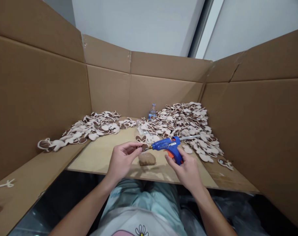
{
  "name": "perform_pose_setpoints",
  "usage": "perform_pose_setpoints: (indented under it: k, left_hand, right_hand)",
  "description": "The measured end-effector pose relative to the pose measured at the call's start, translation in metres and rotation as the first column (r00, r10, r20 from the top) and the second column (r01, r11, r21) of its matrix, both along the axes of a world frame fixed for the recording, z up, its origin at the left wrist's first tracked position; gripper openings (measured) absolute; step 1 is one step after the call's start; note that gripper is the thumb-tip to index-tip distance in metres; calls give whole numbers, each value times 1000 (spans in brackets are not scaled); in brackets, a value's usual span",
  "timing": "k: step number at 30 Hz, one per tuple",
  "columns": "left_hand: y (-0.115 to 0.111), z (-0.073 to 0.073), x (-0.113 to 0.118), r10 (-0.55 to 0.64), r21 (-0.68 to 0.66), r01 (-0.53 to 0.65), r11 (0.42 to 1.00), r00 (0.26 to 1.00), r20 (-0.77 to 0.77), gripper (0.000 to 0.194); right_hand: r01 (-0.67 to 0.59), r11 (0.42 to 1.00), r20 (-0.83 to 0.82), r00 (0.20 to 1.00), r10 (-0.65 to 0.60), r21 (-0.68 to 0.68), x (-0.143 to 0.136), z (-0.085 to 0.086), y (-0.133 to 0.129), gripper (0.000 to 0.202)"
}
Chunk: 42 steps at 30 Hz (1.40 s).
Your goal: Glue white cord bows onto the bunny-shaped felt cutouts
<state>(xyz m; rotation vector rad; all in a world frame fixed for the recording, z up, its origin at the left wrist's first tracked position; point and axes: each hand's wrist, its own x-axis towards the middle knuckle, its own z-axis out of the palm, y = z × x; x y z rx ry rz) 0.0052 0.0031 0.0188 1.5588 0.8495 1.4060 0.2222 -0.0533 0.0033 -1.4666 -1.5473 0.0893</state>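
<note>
My right hand point(187, 167) is wrapped round the handle of a blue hot glue gun point(165, 144) with an orange trigger; a clear glue stick point(192, 137) sticks out of its back. The nozzle points left and meets a small brown felt piece point(144, 147), pinched between the thumb and fingers of my left hand point(125, 157). Just below the nozzle, a brown block point(147, 159) with a rounded top rests on the board. Behind the nozzle lies another brown felt piece with a cream cord bow point(140, 139). Whether glue is coming out cannot be made out.
Cardboard walls point(163, 68) enclose the wooden board point(90, 160) on three sides. Heaped felt pieces lie in a left pile point(97, 126) and a larger right pile point(185, 118). A plastic bottle point(152, 112) stands at the back. One cord bow point(7, 184) lies far left.
</note>
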Motion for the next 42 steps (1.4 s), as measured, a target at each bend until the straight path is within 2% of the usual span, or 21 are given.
perform_pose_setpoints:
  k: [13, 42]
  left_hand:
    - [0, -1, 0, -2, -14, 2, 1000, 999, 37, 12]
    - [3, -3, 0, -6, -11, 6, 1000, 999, 47, 13]
  right_hand:
    - [42, 994, 85, 995, -51, 100, -1, 2, -4, 20]
    - [101, 990, 110, 988, -112, 100, 1, -2, -1, 21]
